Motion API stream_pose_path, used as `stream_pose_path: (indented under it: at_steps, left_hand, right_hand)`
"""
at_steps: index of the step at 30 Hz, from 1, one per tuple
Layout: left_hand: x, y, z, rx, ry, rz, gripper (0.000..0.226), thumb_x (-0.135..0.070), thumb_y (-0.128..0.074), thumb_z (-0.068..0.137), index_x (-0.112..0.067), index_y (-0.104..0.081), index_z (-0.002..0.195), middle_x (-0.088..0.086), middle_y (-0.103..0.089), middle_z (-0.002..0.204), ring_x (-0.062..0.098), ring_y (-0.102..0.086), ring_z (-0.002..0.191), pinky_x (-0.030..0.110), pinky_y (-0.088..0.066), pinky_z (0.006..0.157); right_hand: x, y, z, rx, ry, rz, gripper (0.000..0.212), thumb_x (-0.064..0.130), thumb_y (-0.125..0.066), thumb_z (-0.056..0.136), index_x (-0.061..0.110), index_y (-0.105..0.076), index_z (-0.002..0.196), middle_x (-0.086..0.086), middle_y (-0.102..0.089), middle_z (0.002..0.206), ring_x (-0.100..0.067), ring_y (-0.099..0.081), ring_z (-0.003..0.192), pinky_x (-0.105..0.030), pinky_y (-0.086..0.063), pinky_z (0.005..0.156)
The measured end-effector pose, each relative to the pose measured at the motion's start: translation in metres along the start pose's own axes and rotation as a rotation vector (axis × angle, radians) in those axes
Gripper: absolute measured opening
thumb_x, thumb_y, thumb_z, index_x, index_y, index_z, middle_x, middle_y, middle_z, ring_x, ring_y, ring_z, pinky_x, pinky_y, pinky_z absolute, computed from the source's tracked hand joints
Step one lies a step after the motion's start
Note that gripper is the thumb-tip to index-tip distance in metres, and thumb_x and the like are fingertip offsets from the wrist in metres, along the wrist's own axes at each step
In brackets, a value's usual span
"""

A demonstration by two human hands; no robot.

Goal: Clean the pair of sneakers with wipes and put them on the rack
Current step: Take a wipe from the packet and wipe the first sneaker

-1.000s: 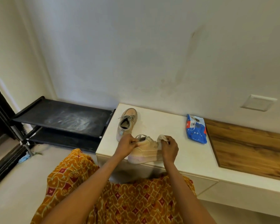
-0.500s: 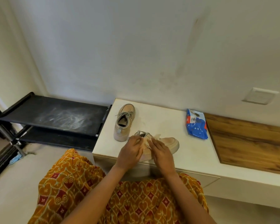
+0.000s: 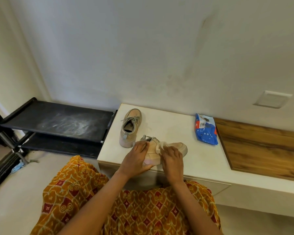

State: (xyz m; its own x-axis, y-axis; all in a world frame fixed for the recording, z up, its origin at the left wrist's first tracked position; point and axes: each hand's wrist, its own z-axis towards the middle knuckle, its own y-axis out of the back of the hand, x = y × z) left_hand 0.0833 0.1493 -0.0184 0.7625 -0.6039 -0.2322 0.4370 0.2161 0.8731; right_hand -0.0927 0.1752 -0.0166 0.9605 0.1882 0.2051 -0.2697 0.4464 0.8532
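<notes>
The near sneaker (image 3: pixel 161 150) lies on the white bench (image 3: pixel 180 133) close to its front edge, toe to the right, heel under the left hand (image 3: pixel 136 160). That hand's fingers (image 3: pixel 141 146) are curled over the collar and heel, thumb low against the pinkish sole, clamping the shoe so it cannot slide. The right hand (image 3: pixel 172 160) sits on the shoe's middle, its fingers (image 3: pixel 168 150) bunched together and pinching a crumpled white wipe (image 3: pixel 159 146), which pokes out just above the knuckles and presses on the upper near the laces.

Just beyond the left fingers, touching or nearly touching the held shoe's heel end, stands the second sneaker (image 3: pixel 130 128), toe pointing at the wall, no hand on it. Well to the right of the right fingers, near the wall, lies the blue pack (image 3: pixel 205 129) of wipes, at the bench's seam with a wooden panel (image 3: pixel 261 146). Far to the left of both hands stands the black rack (image 3: pixel 58 122); its top shelf is dusty and bare of shoes, and no shoe shows on the lower shelf.

By my reading the job is in its early-to-middle part: one shoe is being wiped and neither has reached the rack. Whether the far sneaker is already cleaned I cannot tell; it looks much the same colour as the near one. Left to do, at the least: finish this upper and sole, deal with the other shoe if needed, then carry both left to a shelf.
</notes>
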Motion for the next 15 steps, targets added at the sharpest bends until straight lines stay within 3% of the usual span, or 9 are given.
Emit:
stream_pose_path:
  at_steps: [4,7,9,12,15]
  left_hand:
    - [0.0,0.0,0.0,0.008,0.01,-0.036,0.087,-0.052,-0.072,0.069,-0.001,-0.043,0.133,0.013,-0.05,0.129,0.023,-0.042,0.121,0.03,-0.049,0.092]
    - [0.004,0.004,0.004,0.013,-0.002,-0.102,0.081,-0.05,-0.07,0.072,-0.005,-0.043,0.134,0.011,-0.049,0.131,0.022,-0.042,0.123,0.029,-0.048,0.093]
    - [0.003,0.008,0.005,0.012,-0.01,-0.125,0.078,-0.051,-0.067,0.074,-0.006,-0.044,0.134,0.01,-0.049,0.131,0.022,-0.045,0.123,0.029,-0.048,0.093]
    - [0.002,0.007,0.0,0.019,-0.037,-0.058,0.083,-0.052,-0.067,0.071,-0.003,-0.044,0.133,0.012,-0.05,0.13,0.023,-0.046,0.121,0.029,-0.051,0.089]
    - [-0.002,0.006,0.001,0.033,0.071,-0.089,0.077,-0.051,-0.056,0.079,-0.004,-0.04,0.137,0.011,-0.045,0.136,0.023,-0.041,0.127,0.026,-0.043,0.096]
  right_hand:
    - [0.015,0.003,0.026,0.043,-0.245,0.275,0.015,0.01,-0.063,0.086,0.01,-0.072,0.098,-0.008,-0.07,0.095,-0.025,-0.062,0.088,-0.035,-0.051,0.078]
    - [0.044,-0.002,0.028,0.042,-0.169,0.335,0.017,0.015,-0.06,0.089,0.014,-0.07,0.102,-0.005,-0.07,0.095,-0.02,-0.062,0.085,-0.031,-0.048,0.078]
    - [0.047,0.0,0.022,0.037,-0.137,0.323,0.02,0.017,-0.062,0.088,0.015,-0.068,0.107,-0.003,-0.071,0.097,-0.02,-0.062,0.086,-0.033,-0.049,0.078]
    - [0.029,0.004,0.021,0.01,-0.097,0.143,0.015,0.021,-0.067,0.084,0.017,-0.071,0.098,-0.001,-0.072,0.09,-0.022,-0.06,0.087,-0.035,-0.045,0.074]
    - [0.027,0.004,0.04,0.021,-0.228,0.096,0.013,0.021,-0.065,0.084,0.014,-0.073,0.092,-0.004,-0.068,0.091,-0.025,-0.054,0.091,-0.038,-0.039,0.077]
